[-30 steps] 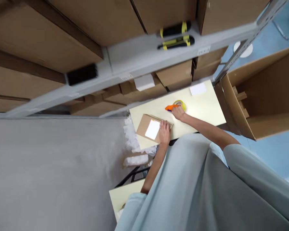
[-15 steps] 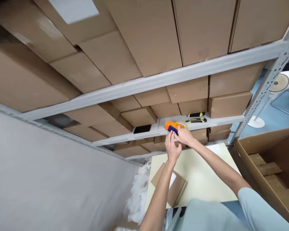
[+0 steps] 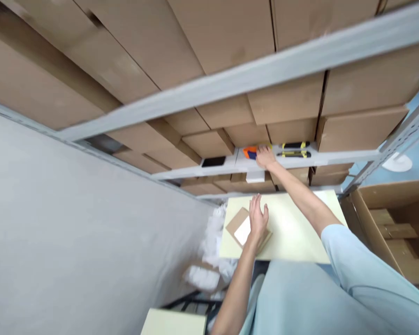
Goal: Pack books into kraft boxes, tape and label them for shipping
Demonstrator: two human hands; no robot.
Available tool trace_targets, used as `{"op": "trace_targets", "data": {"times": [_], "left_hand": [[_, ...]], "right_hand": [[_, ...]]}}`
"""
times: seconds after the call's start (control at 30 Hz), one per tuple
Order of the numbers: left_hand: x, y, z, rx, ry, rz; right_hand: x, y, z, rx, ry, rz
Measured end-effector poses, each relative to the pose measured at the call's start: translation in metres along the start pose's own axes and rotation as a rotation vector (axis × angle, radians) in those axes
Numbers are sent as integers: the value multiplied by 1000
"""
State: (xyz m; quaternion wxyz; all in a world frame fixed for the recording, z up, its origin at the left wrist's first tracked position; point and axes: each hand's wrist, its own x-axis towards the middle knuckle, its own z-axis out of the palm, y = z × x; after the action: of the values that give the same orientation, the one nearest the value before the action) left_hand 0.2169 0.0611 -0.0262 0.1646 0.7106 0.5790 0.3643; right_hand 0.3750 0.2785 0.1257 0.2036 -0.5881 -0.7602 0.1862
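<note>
My right hand (image 3: 265,157) reaches out to the middle shelf, its fingers round an orange and blue tape dispenser (image 3: 250,152) that is at the shelf surface. Part of the dispenser is hidden behind the fingers. My left hand (image 3: 258,217) is empty, fingers stretched out, above a flat brown cardboard box (image 3: 236,222) with a white label (image 3: 243,230). That box lies on a pale yellow table (image 3: 296,239). I cannot tell whether the left hand touches it. Right of the dispenser lie two black and yellow utility knives (image 3: 293,154).
A flat black object (image 3: 213,161) lies on the shelf, left of the dispenser. Stacked cardboard boxes (image 3: 286,100) fill the shelves behind a grey metal beam (image 3: 230,83). A white block (image 3: 255,177) shows below the shelf edge. On the right stands a large open carton (image 3: 373,223).
My left hand has left the tape dispenser and come down over the box on the table. My right hand has carried the dispenser onto the shelf. The view has shifted.
</note>
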Motion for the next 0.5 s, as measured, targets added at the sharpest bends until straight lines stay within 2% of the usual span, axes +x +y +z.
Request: {"op": "trace_targets", "data": {"times": [0.03,0.1,0.17,0.23,0.33,0.43,0.5], "left_hand": [[-20,-7,3,16,-23,-54],[-56,-21,7,60,-74,-168],[-86,-36,9,118,-163,-244],[-108,-50,13,178,-248,-288],[-128,-70,25,206,-352,-296],[-137,-81,34,180,-367,-273],[-139,-82,38,161,-339,-272]], "right_hand": [[-5,8,12,22,15,-12],[-28,29,47,67,199,-81],[-73,54,96,116,241,-90],[-139,75,149,178,164,-11],[-251,90,216,308,-76,201],[-335,86,256,459,-272,373],[-361,80,269,557,-325,416]]}}
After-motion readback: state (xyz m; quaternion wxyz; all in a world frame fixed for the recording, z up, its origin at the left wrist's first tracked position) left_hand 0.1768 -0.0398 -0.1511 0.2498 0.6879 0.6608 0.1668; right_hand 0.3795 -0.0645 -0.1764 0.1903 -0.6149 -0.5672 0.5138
